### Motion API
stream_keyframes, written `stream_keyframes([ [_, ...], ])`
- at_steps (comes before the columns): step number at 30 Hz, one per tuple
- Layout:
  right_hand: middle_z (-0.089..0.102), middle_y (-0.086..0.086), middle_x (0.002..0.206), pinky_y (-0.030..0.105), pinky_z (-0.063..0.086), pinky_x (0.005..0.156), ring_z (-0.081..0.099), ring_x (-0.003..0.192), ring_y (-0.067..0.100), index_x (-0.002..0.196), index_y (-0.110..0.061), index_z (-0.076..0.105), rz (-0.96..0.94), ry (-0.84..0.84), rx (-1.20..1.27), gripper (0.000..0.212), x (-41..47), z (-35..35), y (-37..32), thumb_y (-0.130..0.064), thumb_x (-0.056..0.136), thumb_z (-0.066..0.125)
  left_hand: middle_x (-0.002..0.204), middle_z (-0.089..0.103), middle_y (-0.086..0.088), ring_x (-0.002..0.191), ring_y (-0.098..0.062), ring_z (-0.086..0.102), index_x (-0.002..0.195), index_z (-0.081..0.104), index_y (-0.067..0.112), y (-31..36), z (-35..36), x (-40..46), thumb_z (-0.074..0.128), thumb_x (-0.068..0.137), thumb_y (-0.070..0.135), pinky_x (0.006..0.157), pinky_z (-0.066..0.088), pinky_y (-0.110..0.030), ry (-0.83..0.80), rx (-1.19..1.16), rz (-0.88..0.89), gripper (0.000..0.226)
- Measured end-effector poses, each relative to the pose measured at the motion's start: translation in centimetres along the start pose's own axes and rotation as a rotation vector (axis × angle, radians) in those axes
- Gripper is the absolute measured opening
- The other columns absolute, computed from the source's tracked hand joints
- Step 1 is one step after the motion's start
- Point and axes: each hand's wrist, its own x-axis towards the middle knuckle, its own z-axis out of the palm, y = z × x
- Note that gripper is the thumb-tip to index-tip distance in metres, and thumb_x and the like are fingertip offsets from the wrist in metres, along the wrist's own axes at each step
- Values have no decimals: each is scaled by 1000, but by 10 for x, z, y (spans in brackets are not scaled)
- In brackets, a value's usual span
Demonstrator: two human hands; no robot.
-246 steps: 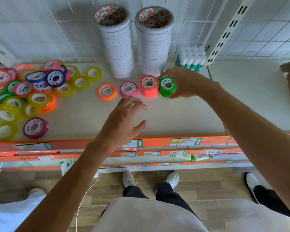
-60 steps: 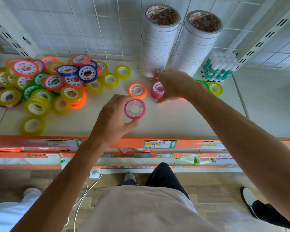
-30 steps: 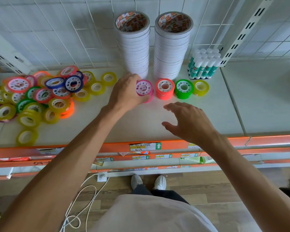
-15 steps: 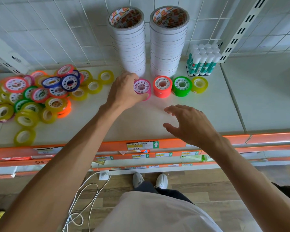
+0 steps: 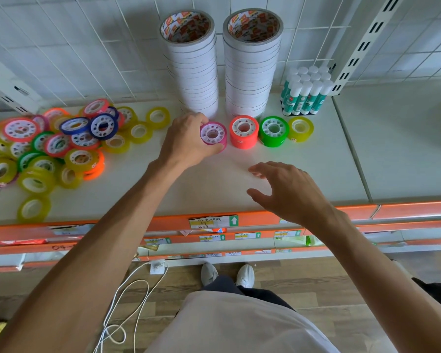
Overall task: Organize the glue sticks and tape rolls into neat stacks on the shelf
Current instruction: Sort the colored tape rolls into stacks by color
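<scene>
Left hand (image 5: 186, 141) gripping pink stack (image 5: 213, 135), seating it just left of red stack (image 5: 243, 132); right hand (image 5: 285, 192) hovering open, nearer me.

Four short stacks stand in a row on the shelf (image 5: 316, 174): pink stack (image 5: 213, 135), red stack (image 5: 244, 131), green stack (image 5: 273, 130), yellow stack (image 5: 300, 128). Loose rolls (image 5: 51, 149) pile left; glue sticks (image 5: 304, 91) stand upright far right.
</scene>
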Motion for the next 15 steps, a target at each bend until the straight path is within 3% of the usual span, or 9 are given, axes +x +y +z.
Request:
stream_keyframes([
  [15,65,-6,127,38,49,95,59,117,17,136,-27,55,-9,1,23,48,-1,2,1,-47,93,62,111,69,-5,101,-24,63,118,65,14,0,3,-3,89,63,47,84,53,-38,-16,26,-34,69],
])
